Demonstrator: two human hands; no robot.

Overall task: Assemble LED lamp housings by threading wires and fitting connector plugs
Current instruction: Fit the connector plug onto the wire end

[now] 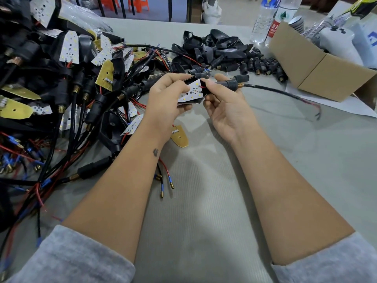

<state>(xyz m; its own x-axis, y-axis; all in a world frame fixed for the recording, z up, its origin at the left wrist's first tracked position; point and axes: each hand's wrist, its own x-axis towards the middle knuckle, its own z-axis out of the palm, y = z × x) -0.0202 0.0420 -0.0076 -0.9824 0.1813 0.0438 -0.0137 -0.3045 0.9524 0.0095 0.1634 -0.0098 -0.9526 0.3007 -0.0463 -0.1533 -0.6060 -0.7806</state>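
We see a grey table [204,221] filling most of the frame, and across its left side a big tangled heap of assembled lamps [61,88]: black housings, white LED boards, brass-coloured plates and black cables with red wires. At the right edge of the frame stands an open cardboard box [326,72], and just behind it, at the upper right, two clear water bottles [273,19]. In the upper centre lies a pile of empty black housings [214,48], with a scatter of loose black connector plugs [263,65] beside it, between the pile and the box. In the centre of the frame, raised above the table, our left hand [165,103] grips a black lamp housing [191,91] whose white LED board [191,91] faces up, fingers curled round its left side and thumb on top. Our right hand [222,107] pinches a black connector plug [226,83] with a brass threaded end against the housing's right tip. From that plug a black cable [275,91] curves off to the right and ends in bare red and black wires on the table. Near our left wrist lies one brass-coloured plate [180,136], and lower down two thin wires with blue sleeves and brass terminals [166,182].
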